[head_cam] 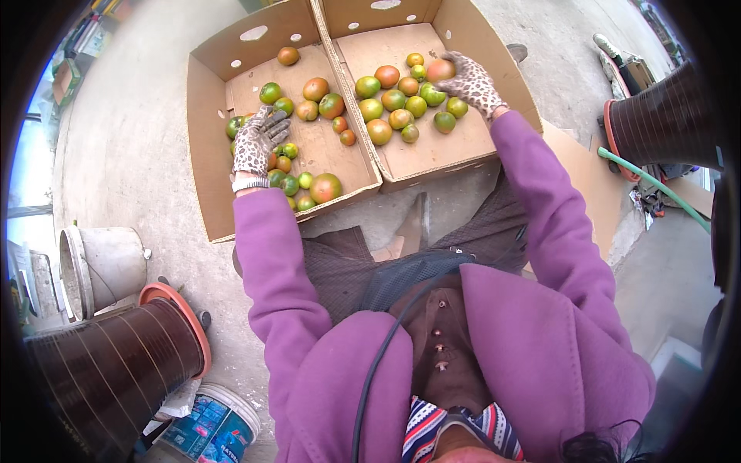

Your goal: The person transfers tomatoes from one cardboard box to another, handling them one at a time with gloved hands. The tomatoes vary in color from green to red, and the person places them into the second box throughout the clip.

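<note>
Two cardboard boxes stand side by side on the floor, the left box [202,127] and the right box [474,46], each with several green and reddish tomatoes inside. My right hand [473,84], in a leopard-print glove, has its fingers around a reddish tomato [440,70] over the right box. My left hand [259,138], in a matching glove with dark fingers, is over the left box with its fingers apart, beside a green tomato [283,106]. A large green-orange tomato [325,187] lies near that box's front corner. Whether the left palm touches the tomatoes under it is hidden.
A white bucket [118,266] lies tipped at the left, near a dark brown pot with an orange rim [200,335]. A blue printed bucket [211,428] stands below it. At the right are another brown pot [666,118], a green hose [654,185] and flat cardboard [579,179].
</note>
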A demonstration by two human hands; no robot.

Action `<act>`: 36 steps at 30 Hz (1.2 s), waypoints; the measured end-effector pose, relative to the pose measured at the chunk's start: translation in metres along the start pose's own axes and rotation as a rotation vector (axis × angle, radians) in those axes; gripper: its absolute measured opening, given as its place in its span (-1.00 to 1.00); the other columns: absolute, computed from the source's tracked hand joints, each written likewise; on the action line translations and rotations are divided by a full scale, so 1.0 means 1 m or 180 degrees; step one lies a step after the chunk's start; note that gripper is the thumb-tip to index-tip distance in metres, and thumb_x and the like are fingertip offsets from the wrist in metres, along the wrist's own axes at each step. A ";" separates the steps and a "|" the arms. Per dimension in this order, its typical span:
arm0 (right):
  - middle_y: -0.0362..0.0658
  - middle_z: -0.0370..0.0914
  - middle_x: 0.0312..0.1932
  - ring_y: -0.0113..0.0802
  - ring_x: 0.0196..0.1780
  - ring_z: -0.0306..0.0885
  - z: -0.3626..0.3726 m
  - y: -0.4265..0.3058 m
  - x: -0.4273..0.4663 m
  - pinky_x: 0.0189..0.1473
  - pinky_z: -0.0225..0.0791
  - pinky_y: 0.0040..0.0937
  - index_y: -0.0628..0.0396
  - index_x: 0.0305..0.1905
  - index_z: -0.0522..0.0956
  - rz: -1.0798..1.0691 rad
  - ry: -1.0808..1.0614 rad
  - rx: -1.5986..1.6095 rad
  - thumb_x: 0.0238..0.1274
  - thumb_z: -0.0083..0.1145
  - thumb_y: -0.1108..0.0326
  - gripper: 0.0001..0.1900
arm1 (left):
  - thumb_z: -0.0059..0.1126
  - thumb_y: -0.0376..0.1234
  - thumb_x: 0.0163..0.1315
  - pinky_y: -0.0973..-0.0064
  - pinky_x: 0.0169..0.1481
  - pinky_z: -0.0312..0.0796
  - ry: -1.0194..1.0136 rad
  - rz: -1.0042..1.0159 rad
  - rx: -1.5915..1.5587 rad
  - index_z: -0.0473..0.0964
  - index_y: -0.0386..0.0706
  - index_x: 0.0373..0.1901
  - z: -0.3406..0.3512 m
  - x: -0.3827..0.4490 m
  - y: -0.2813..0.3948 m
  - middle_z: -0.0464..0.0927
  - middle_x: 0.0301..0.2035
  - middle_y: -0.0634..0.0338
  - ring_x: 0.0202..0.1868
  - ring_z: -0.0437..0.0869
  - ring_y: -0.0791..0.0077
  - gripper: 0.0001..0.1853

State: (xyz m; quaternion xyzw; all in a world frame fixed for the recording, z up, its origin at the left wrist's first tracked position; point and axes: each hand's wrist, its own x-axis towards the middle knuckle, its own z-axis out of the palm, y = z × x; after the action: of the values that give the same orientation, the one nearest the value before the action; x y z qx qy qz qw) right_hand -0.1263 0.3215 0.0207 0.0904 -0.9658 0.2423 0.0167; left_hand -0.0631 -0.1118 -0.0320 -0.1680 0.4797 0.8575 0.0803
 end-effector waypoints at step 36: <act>-0.03 0.58 -0.14 -0.09 -0.06 0.60 0.059 -0.082 0.034 -0.09 0.49 -0.20 0.04 -0.04 0.55 -0.1181 -0.0884 -0.0954 0.06 0.13 0.40 -0.70 | -0.05 -0.39 0.22 0.20 -0.05 0.51 -0.0013 0.0704 0.7412 0.59 -0.15 -0.21 -0.011 0.033 -0.085 0.59 -0.18 -0.03 -0.11 0.65 0.08 -0.78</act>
State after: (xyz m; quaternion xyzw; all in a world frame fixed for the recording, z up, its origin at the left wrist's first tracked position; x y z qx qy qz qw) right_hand -0.1436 0.2164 0.0090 0.2946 -0.9509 0.0748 -0.0585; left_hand -0.0663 -0.0777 -0.1168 0.0510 0.9877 -0.0974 0.1115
